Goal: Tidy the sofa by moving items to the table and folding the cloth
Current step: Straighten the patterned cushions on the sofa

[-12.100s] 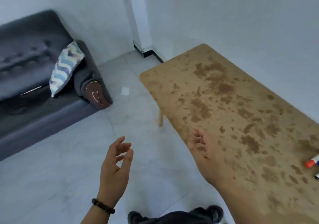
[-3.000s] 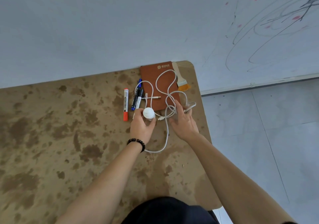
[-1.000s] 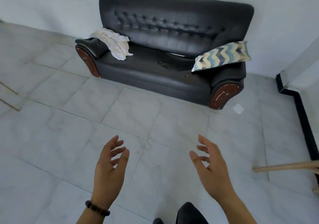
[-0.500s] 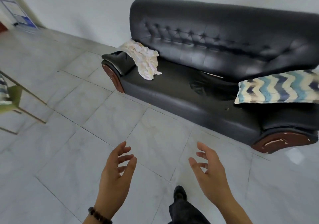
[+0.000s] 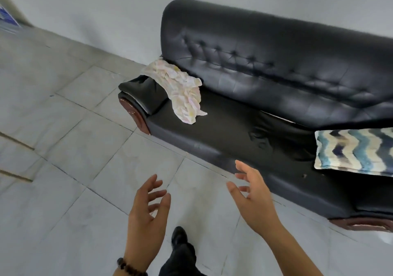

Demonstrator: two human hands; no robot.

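Two bare hands hung in the lower part of the head view, both holding nothing. The left hand was raised palm inward, its fingers spread and loosely bent, with a dark bead bracelet on the wrist. The right hand reached a little farther forward, its fingers also apart and relaxed, its tips over the sofa's front edge in the picture. Whether it touched the sofa could not be told.

Ahead stood a black tufted sofa against a pale wall, set at a slant across the view. The cloth, pale, crumpled and faintly patterned, lay draped over the armrest at the sofa's end toward the view's left. Its upper part sat on the armrest near the back corner, and its lower end trailed down onto the seat beside that armrest. It was well apart from both hands.

At the sofa's other end a pillow with blue and cream zigzags rested on the seat, cut off by the picture's right edge. The seat between cloth and pillow showed a wrinkled patch. A reddish-brown panel faced the near armrest.

Grey tiled floor filled the left and bottom, and a dark shoe showed between the forearms.
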